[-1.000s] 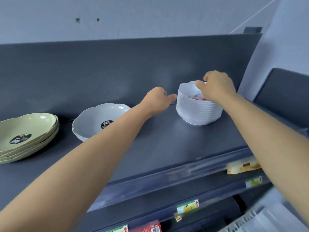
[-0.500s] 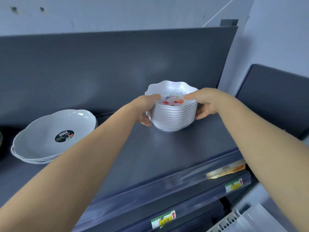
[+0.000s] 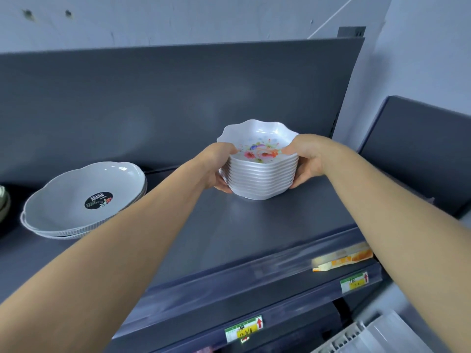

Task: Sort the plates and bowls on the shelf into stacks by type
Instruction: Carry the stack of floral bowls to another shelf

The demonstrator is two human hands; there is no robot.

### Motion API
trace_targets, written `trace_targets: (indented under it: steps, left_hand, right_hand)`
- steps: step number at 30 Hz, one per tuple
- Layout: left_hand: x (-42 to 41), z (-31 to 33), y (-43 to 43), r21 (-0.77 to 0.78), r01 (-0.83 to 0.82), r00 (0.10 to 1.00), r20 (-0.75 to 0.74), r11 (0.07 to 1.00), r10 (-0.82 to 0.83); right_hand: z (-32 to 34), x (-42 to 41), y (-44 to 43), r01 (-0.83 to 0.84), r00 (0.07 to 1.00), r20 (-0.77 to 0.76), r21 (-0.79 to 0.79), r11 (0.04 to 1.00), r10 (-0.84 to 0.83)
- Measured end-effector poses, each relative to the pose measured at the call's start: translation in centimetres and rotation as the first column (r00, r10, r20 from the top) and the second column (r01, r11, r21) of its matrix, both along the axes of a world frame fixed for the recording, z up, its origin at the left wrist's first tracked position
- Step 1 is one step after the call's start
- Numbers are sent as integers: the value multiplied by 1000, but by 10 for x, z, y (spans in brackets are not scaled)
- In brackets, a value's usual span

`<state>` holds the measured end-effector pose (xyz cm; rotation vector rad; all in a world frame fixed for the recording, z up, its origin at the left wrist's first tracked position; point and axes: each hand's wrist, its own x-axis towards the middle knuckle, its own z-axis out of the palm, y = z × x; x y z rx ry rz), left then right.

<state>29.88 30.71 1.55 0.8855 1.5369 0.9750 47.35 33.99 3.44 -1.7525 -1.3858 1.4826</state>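
At the far left edge, at nine o'clock, a sliver of a green plate [image 3: 3, 205] shows, mostly cut off. Just right of it, still around nine o'clock on the shelf [image 3: 254, 233], sits a short stack of wide grey plates [image 3: 76, 200] with wavy rims and a black sticker in the top one. Toward the centre, the left hand [image 3: 216, 166] clasps the left side of a tall stack of small white bowls [image 3: 260, 171], thumb over the rim, fingers under the base. The top bowl has a flower print inside. At two o'clock from the grey plates, the right hand [image 3: 305, 159] grips the stack's right side the same way. The stack looks just clear of the shelf or barely touching it; I cannot tell which.

The step in hand seems to be shifting the bowl stack as one unit. Next calls for keeping it level and both grips even, then setting it down apart from the plates so the types stay separate.
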Motion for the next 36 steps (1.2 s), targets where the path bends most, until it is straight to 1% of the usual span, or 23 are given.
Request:
trace_targets:
  steps: [3,8,13,16,22,25,29,32,36]
  left_hand:
    - [0,4,-11,25,30,1000,-8,999,-30]
    - [-2,19,-33,113,126,991,-54,986,-120]
    - [-6,34,-60,175,261,965,-88,949,-249]
    - [-6,42,-82,203,361,932,-101,910,-348]
    - [5,47,-140,201,531,847,-96,823,-523]
    - [26,46,-169,193,618,783,-62,762,-619]
    - [70,42,-212,172,743,658,-11,647,-753]
    - [110,38,-251,160,838,531,-16,522,-847]
    - [170,35,-315,149,924,362,-45,352,-931]
  right_hand:
    - [3,0,-15,45,998,-40,21,999,-44]
    - [15,2,-51,127,988,-95,84,988,-119]
    - [30,0,-107,258,960,-150,146,955,-236]
    - [34,-2,-148,359,928,-171,170,918,-331]
    - [30,1,-235,558,821,-217,110,822,-528]
    - [25,13,-282,666,738,-238,103,739,-632]
    - [24,40,-353,795,605,-219,107,597,-766]
    - [23,63,-412,850,524,-157,160,502,-837]
    - [17,98,-499,923,375,-160,154,353,-913]
